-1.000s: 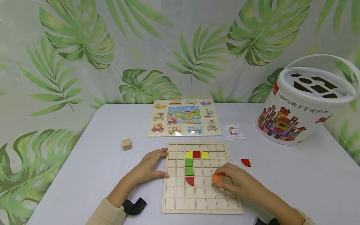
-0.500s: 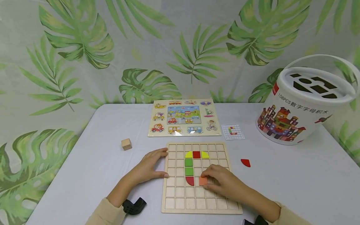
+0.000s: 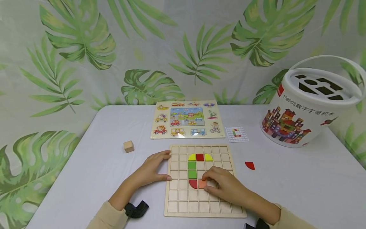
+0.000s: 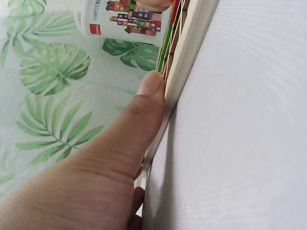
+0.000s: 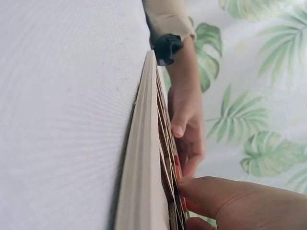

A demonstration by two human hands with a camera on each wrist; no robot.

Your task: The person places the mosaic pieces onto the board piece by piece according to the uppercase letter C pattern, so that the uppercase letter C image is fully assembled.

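A wooden grid board point(image 3: 178, 206) lies on the white-covered table. My right hand point(image 3: 226, 184) pinches an orange square tile point(image 3: 202, 184) low over a cell of it, right beside a dark red quarter-round tile point(image 3: 193, 184). Above that stand two green squares point(image 3: 192, 170) in a column, then a yellow quarter-round point(image 3: 192, 157), a red square point(image 3: 199, 157) and a second yellow quarter-round point(image 3: 208, 157) in a row. My left hand point(image 3: 151, 170) rests against the board's left edge, its thumb point(image 4: 151, 86) extended along the rim in the left wrist view.
A red quarter-round tile point(image 3: 250, 165) lies right of the board. Behind are a pattern card point(image 3: 236, 134), a vehicle picture puzzle point(image 3: 187, 133) and a large white bucket point(image 3: 297, 117). A wooden cube point(image 3: 129, 146) sits at the left.
My right hand has carried the orange square tile left across the board, from the right-hand columns to the cell beside the dark red piece. The left hand has stayed put.
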